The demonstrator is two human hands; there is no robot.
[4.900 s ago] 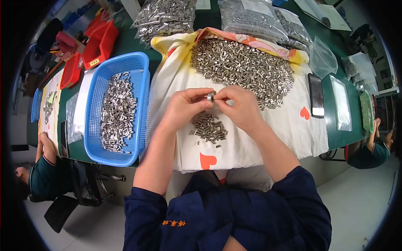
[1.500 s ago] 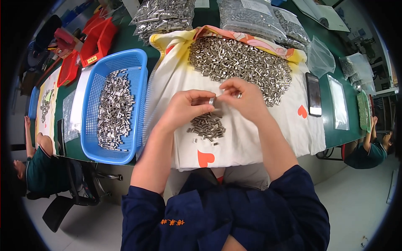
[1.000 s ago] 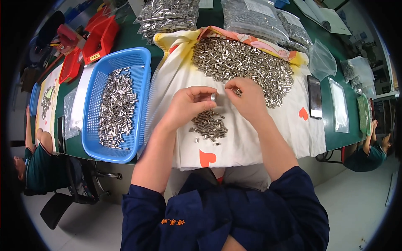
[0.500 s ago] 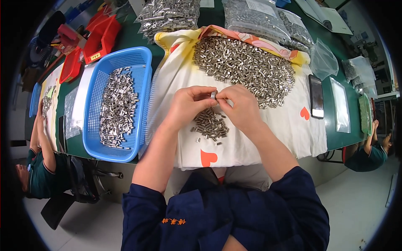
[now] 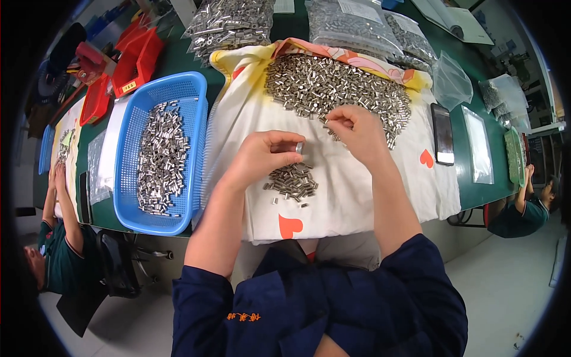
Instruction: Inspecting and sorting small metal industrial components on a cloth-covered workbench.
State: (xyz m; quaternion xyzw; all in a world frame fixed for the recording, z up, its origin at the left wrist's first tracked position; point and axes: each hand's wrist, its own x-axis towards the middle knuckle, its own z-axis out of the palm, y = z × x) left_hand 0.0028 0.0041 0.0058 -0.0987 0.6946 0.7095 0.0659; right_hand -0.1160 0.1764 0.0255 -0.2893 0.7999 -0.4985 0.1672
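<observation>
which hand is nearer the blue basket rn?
Left. The left hand is over the white cloth, just right of the blue basket, pinching a small metal piece. The right hand is farther right, at the big pile of metal pieces.

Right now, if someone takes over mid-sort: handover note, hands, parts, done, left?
Left hand: pinches one small metal sleeve at the fingertips, above the small pile.
Right hand: fingers at the near edge of the big pile on the white cloth, picking; what it grips is hidden.
Blue basket, left of the cloth, holds a layer of sleeves.
Done, apparently: small pile and basket load.
Left: most of the big pile, plus bagged sleeves behind it.
</observation>
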